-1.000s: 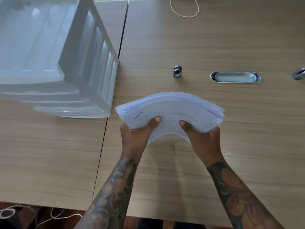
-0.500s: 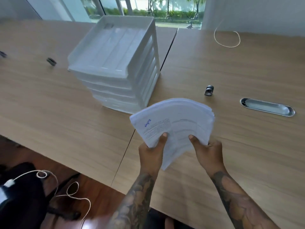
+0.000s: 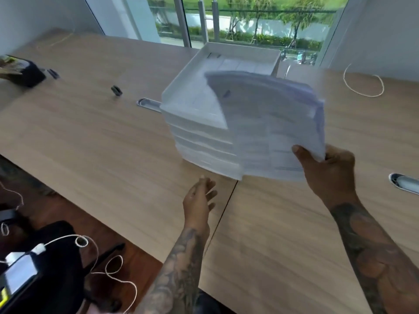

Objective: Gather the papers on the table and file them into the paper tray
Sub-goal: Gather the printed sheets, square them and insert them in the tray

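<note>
Wood-grain table (image 3: 95, 141); right hand (image 3: 328, 171) grips papers (image 3: 267, 123), left hand (image 3: 199, 202) loose, windows (image 3: 249, 19) behind.

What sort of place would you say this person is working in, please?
Probably an office or meeting room: a long wooden table with metal cable ports, a stacked white paper tray, and tall windows facing greenery.

Motion blur smears the stack of papers (image 3: 269, 123); its print is unreadable. The stack covers the right front portion of the paper tray (image 3: 192, 114), so the tiers there cannot be checked. The right hand (image 3: 328, 171) shows its thumb on top; its fingers lie beneath the sheets. A metal slot (image 3: 404, 183) is cut by the right edge. A dark object (image 3: 21, 72) at far left, possibly a bag, is cropped and blurred.
</note>
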